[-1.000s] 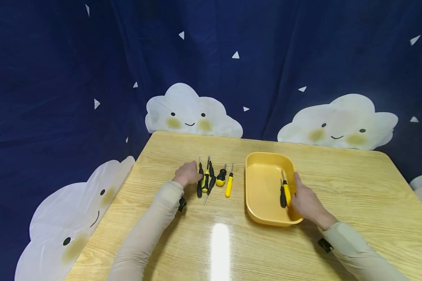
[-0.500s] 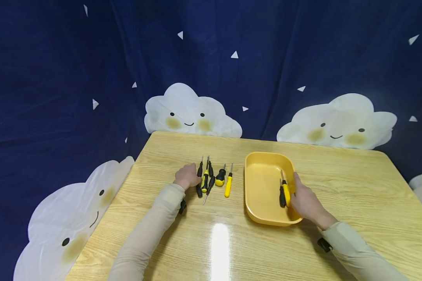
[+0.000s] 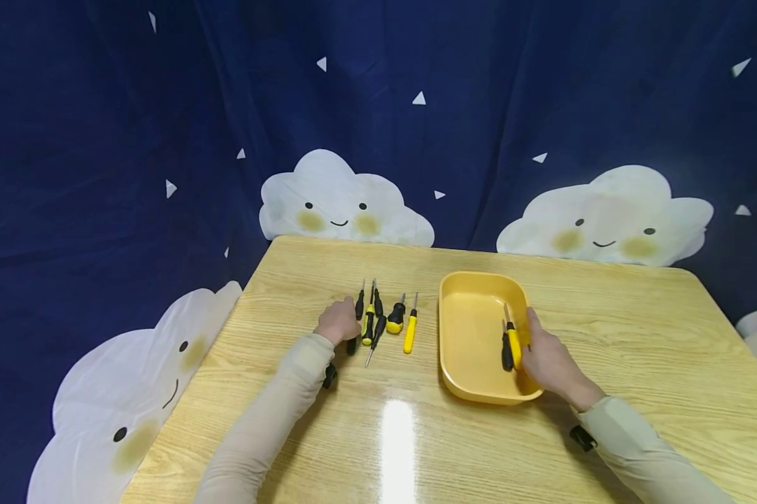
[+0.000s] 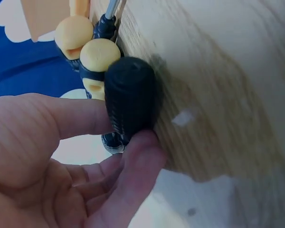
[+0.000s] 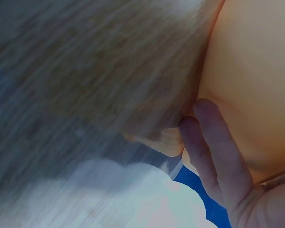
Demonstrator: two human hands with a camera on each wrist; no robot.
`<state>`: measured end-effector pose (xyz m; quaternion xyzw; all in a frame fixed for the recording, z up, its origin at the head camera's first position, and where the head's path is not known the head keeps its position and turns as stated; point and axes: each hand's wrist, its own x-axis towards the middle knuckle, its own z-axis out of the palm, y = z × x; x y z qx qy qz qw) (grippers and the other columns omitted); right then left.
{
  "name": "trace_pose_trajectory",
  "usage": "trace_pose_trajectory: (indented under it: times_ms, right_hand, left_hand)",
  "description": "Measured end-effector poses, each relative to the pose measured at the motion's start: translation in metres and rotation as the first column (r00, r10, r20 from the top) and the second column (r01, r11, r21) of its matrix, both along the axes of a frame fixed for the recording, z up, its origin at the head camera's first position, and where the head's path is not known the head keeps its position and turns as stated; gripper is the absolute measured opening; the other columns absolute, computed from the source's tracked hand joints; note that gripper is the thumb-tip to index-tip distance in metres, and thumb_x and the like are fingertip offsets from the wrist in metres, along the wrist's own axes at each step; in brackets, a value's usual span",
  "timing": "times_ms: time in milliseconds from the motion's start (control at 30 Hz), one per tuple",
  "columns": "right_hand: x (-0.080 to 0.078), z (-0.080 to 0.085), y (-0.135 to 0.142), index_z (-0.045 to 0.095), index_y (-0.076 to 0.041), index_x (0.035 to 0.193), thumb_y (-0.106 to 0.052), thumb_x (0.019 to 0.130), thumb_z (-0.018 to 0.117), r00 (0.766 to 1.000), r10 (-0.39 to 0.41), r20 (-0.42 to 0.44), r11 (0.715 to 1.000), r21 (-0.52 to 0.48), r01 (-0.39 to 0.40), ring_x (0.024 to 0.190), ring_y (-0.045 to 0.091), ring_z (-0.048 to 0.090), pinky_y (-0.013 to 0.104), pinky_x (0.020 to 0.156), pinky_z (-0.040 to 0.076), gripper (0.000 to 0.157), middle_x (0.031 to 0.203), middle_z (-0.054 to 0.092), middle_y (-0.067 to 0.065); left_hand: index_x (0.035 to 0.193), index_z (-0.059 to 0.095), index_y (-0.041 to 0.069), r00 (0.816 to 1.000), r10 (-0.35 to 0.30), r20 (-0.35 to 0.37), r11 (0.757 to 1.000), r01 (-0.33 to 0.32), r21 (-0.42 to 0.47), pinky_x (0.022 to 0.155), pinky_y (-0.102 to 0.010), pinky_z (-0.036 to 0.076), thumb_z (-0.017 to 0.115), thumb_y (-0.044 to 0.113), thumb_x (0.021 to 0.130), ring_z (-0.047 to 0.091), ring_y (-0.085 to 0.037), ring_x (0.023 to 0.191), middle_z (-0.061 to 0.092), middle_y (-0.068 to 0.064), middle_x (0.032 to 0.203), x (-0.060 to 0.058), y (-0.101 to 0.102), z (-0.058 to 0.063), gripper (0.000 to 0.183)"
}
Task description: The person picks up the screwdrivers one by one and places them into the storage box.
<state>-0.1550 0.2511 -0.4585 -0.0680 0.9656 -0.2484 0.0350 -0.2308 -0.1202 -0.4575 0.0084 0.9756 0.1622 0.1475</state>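
Note:
My left hand (image 3: 339, 322) pinches a black-handled screwdriver (image 4: 130, 95) between thumb and forefinger, at the left end of a row of screwdrivers. Its handle butt faces the left wrist camera; its shaft is hidden. Just right of it lie another black screwdriver (image 3: 359, 306), a black-and-yellow one (image 3: 369, 327), two more black ones, a stubby screwdriver (image 3: 395, 318) and a yellow-handled one (image 3: 410, 334). My right hand (image 3: 550, 360) grips the right wall of a yellow plastic bin (image 3: 473, 400), fingers along its outside. Inside the bin lie a black screwdriver (image 3: 507, 353) and a yellow-and-black one (image 3: 513, 344).
The wooden table (image 3: 328, 434) carries everything, with a bright light reflection (image 3: 396, 448) near its front. Behind and to the left hangs a dark blue curtain (image 3: 378, 126) printed with smiling clouds.
My left hand has drawn slightly down, and the pinched black screwdriver has shifted a little left from the row. The right hand and the bin stay where they were.

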Motion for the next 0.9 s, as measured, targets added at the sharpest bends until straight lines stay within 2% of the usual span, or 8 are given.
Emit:
trace_pose_trajectory:
  times_ms: [133,200,267,367,467,633,767,900]
  right_hand:
    - [0.000,0.000,0.000,0.000,0.009,0.146,-0.001,0.088,0.039,1.000,0.002,0.003,1.000,0.000,-0.002,0.055,0.021,0.051,0.034,0.050,0.044,0.071,0.072,0.058,0.018]
    - [0.000,0.000,0.001,0.000,0.010,0.146,-0.001,0.088,0.040,1.000,0.003,-0.003,1.000,0.001,-0.003,0.056,0.021,0.051,0.034,0.051,0.044,0.071,0.076,0.059,0.022]
    - [0.000,0.000,0.001,0.001,0.010,0.146,-0.001,0.088,0.040,1.000,0.003,-0.010,1.000,0.001,-0.003,0.056,0.022,0.052,0.034,0.050,0.044,0.071,0.081,0.059,0.026]
    - [0.000,0.000,0.001,0.002,0.010,0.146,0.000,0.088,0.040,1.000,0.002,-0.024,1.000,0.005,-0.002,0.057,0.022,0.052,0.034,0.050,0.044,0.071,0.082,0.059,0.028]
    - [0.000,0.000,0.001,0.002,0.010,0.146,-0.001,0.088,0.040,1.000,0.003,-0.025,1.000,0.008,-0.003,0.055,0.022,0.051,0.034,0.049,0.043,0.071,0.079,0.058,0.026]
    - [0.000,-0.001,0.001,0.001,0.009,0.146,-0.001,0.088,0.040,1.000,-0.004,-0.015,1.000,0.008,0.004,0.055,0.023,0.051,0.034,0.048,0.042,0.071,0.083,0.058,0.030]
    - [0.000,-0.002,0.001,0.001,0.009,0.146,-0.001,0.088,0.040,1.000,-0.006,-0.019,1.000,0.012,0.006,0.055,0.023,0.051,0.034,0.049,0.043,0.071,0.085,0.058,0.032]
    - [0.000,-0.002,0.001,0.002,0.009,0.146,-0.002,0.089,0.040,1.000,-0.006,-0.013,1.000,0.008,0.006,0.057,0.023,0.052,0.035,0.051,0.044,0.070,0.088,0.058,0.033]
  left_hand:
    - [0.126,0.049,-0.002,1.000,0.001,-0.002,1.000,-0.001,-0.010,0.054,-0.035,0.045,0.060,0.010,0.087,0.054,-0.026,0.073,0.060,-0.017,0.100,-0.001,-0.003,0.000,0.042]
    - [0.111,0.057,-0.001,1.000,-0.003,-0.004,1.000,0.003,-0.019,0.050,-0.032,0.041,0.059,0.008,0.087,0.050,-0.023,0.065,0.059,-0.012,0.087,-0.003,-0.005,0.000,0.026]
    - [0.089,0.059,0.002,1.000,-0.012,-0.008,1.000,0.012,-0.026,0.046,-0.030,0.036,0.057,0.007,0.087,0.043,-0.019,0.058,0.050,-0.006,0.071,-0.005,-0.008,0.002,0.006]
    - [0.063,0.045,0.010,1.000,-0.017,-0.002,0.999,0.017,-0.031,0.043,-0.027,0.030,0.055,0.006,0.086,0.034,-0.015,0.050,0.034,-0.002,0.059,-0.007,-0.012,0.004,0.025]
    - [0.059,0.037,0.013,1.000,-0.002,0.002,1.000,0.002,-0.030,0.043,-0.027,0.028,0.052,0.008,0.087,0.033,-0.015,0.050,0.033,-0.002,0.058,-0.011,-0.015,0.005,0.032]
    - [0.067,0.049,0.009,0.999,0.032,-0.023,0.999,-0.032,0.006,0.044,-0.027,0.035,0.045,0.014,0.093,0.044,-0.018,0.054,0.050,-0.009,0.069,-0.016,-0.017,0.009,0.027]
    - [0.095,0.060,0.000,0.998,0.036,-0.043,0.996,-0.032,0.084,0.043,-0.029,0.038,0.040,0.014,0.096,0.046,-0.018,0.052,0.055,-0.012,0.074,-0.017,-0.016,0.015,0.025]
    - [0.121,0.050,-0.006,0.999,0.045,-0.031,0.977,-0.037,0.209,0.040,-0.028,0.033,0.034,0.011,0.098,0.037,-0.016,0.045,0.049,-0.010,0.068,-0.019,-0.013,0.024,0.034]
